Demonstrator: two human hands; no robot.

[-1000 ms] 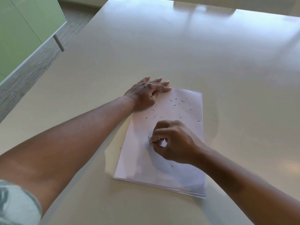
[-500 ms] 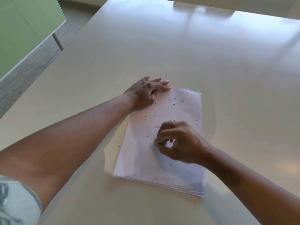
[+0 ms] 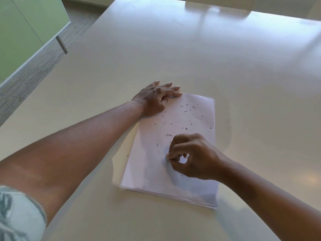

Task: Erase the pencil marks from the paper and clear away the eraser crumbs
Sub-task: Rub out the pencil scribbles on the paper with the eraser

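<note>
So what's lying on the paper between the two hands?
In the head view, dark eraser crumbs lie scattered over the white paper between the left hand and right hand.

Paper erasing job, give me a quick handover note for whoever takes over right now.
Left hand: flat, fingers straight, pressing the paper's far-left corner to the table.
Right hand: fingertips pinched low over the middle of the sheet; whatever is in its grip is hidden, likely the eraser.
Eraser crumbs: scattered over the sheet's far half, one speck on the table by the left edge.
Done: no pencil marks plainly visible.
Left: finish under the right hand, then clear all crumbs.
</note>
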